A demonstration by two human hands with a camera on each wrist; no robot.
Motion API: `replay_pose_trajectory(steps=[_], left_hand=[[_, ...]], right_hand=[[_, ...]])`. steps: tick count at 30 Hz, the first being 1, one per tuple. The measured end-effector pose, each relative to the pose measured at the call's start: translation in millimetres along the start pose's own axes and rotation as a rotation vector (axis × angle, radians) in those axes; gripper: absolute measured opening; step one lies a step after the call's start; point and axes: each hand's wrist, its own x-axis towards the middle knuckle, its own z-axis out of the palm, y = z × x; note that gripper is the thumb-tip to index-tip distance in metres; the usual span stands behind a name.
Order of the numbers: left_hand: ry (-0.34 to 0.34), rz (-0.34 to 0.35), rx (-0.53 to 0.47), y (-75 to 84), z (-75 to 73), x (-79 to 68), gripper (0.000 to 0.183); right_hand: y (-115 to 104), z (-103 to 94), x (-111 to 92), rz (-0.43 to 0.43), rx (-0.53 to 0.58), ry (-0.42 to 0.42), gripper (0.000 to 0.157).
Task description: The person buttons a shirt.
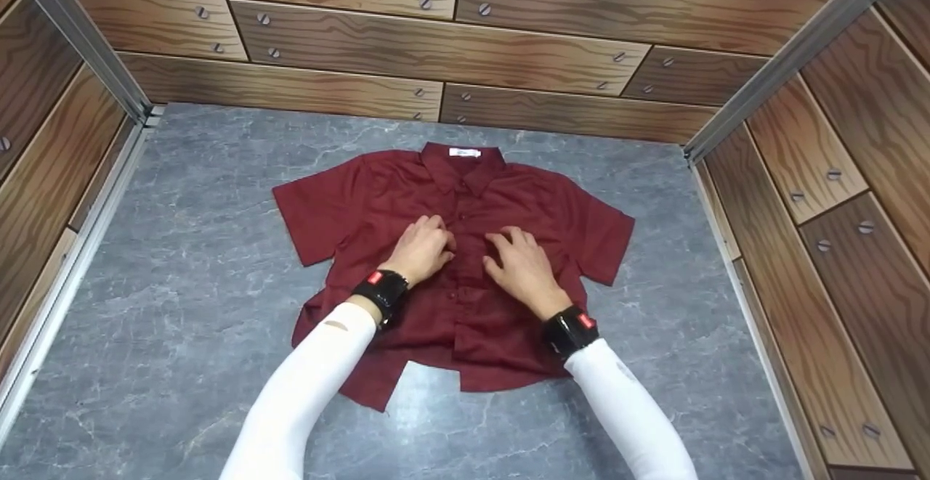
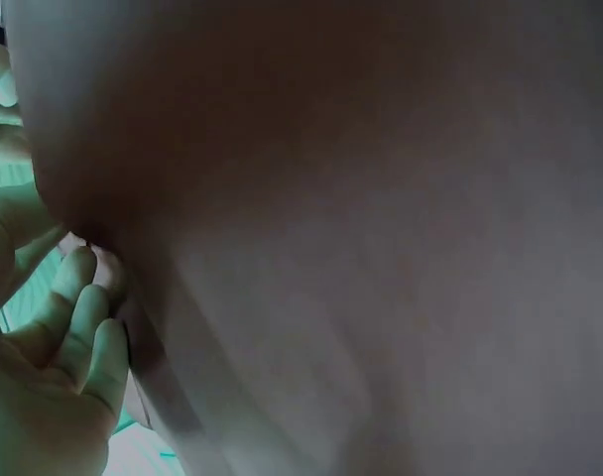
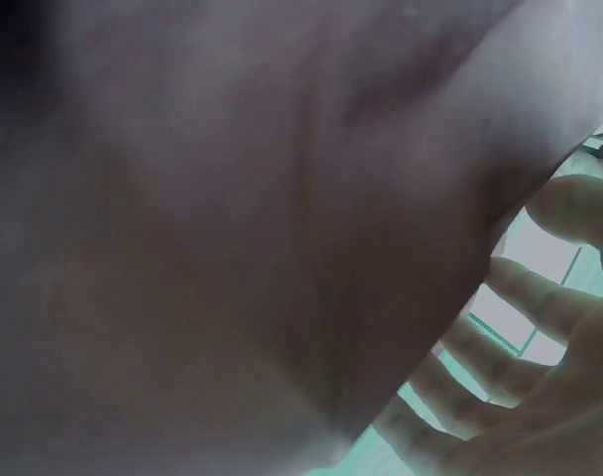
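Note:
A dark red short-sleeved button-up shirt (image 1: 472, 320) lies spread front up on the grey marbled surface, collar pointing away from me. My left hand (image 1: 421, 249) is over the chest, just left of the button placket, its fingers bent down toward the cloth. Across the placket, my right hand (image 1: 524, 266) hovers over or touches the other side with fingers loosely spread. In the left wrist view, blurred cloth hides part of the left hand (image 2: 59, 367). Cloth also fills most of the right wrist view, beside the spread fingers of the right hand (image 3: 540, 347).
Wood-patterned panels (image 1: 349, 37) wall off the back and both sides, with metal rails (image 1: 799, 51) at the corners. Grey marbled surface (image 1: 203, 262) surrounds the shirt. The lower left hem is folded and uneven, with a gap beside the placket.

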Motion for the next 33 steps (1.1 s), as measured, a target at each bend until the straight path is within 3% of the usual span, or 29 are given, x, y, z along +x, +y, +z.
replay_pose_trajectory(steps=[12,20,33], left_hand=[[0.018,-0.106,-0.103,8.3,-7.2,0.8,0.006],[-0.009,-0.193,-0.239,17.3,-18.6,2.2,0.006],[-0.018,-0.25,-0.273,14.0,-23.5,2.3,0.008]], right_hand=[[-22,2.0,4,-0.105,0.074,0.16,0.018],[-33,2.2,9,-0.062,0.205,0.11,0.013],[-34,2.0,19,0.026,0.349,0.048,0.01]])
